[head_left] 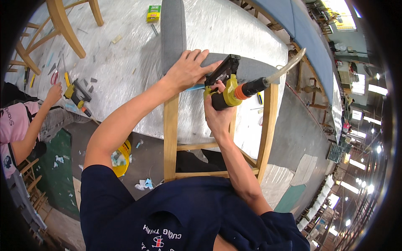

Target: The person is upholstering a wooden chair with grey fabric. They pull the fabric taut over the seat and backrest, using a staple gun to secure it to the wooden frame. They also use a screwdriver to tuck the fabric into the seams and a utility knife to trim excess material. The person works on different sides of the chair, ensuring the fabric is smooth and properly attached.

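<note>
Head view shows the right hand gripping a yellow staple gun at the chair's grey seat, where the left hand, pressing flat alongside, risks a stray staple.

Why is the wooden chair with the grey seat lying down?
Tipped: the wooden chair lies on the plastic-covered table, legs sticking out over the edge.

Furniture workshop: chair frames, staple gun, worktable

Small green-yellow box lies on the wrapped table.
</note>
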`<state>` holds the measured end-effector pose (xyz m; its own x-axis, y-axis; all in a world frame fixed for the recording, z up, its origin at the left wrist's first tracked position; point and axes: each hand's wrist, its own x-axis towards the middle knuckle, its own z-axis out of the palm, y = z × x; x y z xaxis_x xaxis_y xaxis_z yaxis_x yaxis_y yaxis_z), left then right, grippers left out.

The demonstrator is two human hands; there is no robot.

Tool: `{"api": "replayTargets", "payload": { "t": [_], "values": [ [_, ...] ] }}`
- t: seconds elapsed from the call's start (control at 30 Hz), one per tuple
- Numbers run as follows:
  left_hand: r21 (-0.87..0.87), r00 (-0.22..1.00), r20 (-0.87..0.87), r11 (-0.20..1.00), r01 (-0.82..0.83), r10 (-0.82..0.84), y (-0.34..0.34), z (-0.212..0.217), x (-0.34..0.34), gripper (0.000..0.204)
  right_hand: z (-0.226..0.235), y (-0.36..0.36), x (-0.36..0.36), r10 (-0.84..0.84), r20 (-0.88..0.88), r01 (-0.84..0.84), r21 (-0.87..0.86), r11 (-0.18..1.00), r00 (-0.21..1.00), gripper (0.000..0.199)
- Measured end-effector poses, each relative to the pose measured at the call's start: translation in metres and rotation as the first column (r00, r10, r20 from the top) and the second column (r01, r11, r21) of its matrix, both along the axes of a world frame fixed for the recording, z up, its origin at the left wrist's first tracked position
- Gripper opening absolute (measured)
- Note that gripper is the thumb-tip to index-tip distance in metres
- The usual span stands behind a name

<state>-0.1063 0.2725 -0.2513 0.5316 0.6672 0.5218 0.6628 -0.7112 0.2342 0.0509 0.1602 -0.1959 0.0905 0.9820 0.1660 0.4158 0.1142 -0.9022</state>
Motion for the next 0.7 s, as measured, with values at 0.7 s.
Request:
{"api": "replayTargets", "payload": {
  "t": [0.7],
  "values": [
    [-0.392,0.701,-0.701,0.891,-0.227,-0.130,0.101,0.050,-0.010,0.063,0.012,-0.018,0.026,-0.035,0.029,0.039,-0.120,0.992,0.999,0.036]
  ]
}}
